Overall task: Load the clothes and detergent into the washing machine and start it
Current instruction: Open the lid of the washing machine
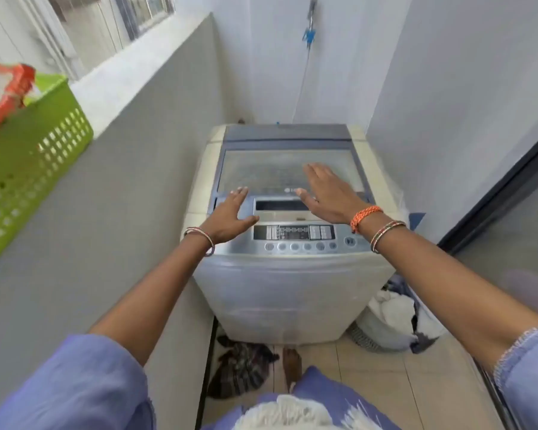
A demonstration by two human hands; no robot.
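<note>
Fingers [316,176] straight over closed lid [261,169] (both hands).

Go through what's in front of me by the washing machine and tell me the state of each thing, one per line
Washing machine lid: closed, flat.
Control panel: display looks unlit.
Left hand: open, fingers straight, holding nothing.
Right hand: open over the lid; contact unclear.
Laundry basket: on the floor beside the machine, full of clothes.
Green basket: on the ledge, holding an orange and white bag.

Washer [292,283]: smooth plastic, lid [289,173] translucent and dull. At nine o'clock, green perforated plastic basket [28,169]. Tiled floor [385,377], slightly glossy.
</note>
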